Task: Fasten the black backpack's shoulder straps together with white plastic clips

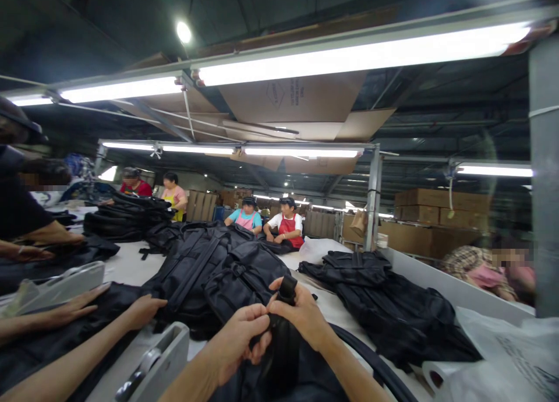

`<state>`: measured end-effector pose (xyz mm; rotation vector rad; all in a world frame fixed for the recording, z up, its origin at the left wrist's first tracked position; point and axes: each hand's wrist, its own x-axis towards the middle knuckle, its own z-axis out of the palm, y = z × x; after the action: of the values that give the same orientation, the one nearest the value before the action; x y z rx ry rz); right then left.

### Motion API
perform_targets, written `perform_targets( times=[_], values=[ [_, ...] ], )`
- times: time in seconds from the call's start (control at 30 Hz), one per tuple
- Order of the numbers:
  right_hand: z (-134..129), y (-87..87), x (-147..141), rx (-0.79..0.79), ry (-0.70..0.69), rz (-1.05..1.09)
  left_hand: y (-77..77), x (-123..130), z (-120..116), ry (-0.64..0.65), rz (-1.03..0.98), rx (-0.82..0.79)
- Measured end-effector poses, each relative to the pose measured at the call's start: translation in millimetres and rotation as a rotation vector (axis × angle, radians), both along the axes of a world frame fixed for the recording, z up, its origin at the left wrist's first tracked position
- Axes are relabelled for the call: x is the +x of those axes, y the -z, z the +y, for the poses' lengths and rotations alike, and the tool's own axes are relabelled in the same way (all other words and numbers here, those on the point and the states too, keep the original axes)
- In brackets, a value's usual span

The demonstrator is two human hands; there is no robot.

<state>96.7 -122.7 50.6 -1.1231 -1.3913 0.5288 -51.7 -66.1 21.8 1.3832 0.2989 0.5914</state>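
Note:
Near the bottom centre, my left hand [242, 344] has its fingers curled on the edge of a black strap [282, 349]. My right hand [301, 314] pinches the same strap higher up, where it bends over in a loop between thumb and forefinger. The two hands meet at the thumbs. Below them the strap hangs down onto black fabric in front of me. Just beyond lies a pile of black backpacks [244, 268].
Another person's hands [144, 311] press black fabric at the left, beside a grey metal bracket [161, 361]. More black bags [393, 303] lie at the right, near a clear plastic bag [510, 355] and a white roll [441, 373]. Several people work further back.

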Motion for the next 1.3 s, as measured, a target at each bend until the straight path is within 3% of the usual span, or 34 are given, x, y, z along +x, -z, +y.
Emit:
perform_targets(
  times=[0.13, 0.3, 0.5, 0.7, 0.83, 1.1, 1.2, 1.3],
  values=[
    [6.1, -5.3, 0.6, 0.116, 0.115, 0.018, 8.6, 0.1, -2.5, 0.025, 0.006, -0.07],
    [15.5, -8.5, -0.6, 0.081, 0.115, 0.01, 19.1, -0.2, 2.0, -0.006, -0.022, -0.126],
    [4.5, -15.3, 7.7, -0.089, -0.189, -0.195, 8.3, -12.8, 14.4, -0.028, -0.081, -0.198],
    [-7.3, -20.1, 16.7, -0.005, -0.071, -0.197, 17.9, -13.8, 13.9, 0.017, -0.042, -0.208],
    [-6.4, -24.5, 29.4, 0.01, -0.025, -0.332, 28.4, -14.0, 11.8, 0.074, -0.035, -0.217],
    [2.9, -11.3, 37.5, -0.059, -0.019, -0.331, 58.3, -31.3, 5.8, 0.043, 0.045, -0.177],
    [5.8, -5.1, 35.5, -0.068, -0.02, -0.334, 59.6, -40.5, 4.9, -0.03, 0.082, -0.14],
    [9.0, -2.4, 38.1, -0.066, -0.047, -0.37, 56.1, -44.3, 9.6, -0.024, 0.083, -0.109]
  ],
)
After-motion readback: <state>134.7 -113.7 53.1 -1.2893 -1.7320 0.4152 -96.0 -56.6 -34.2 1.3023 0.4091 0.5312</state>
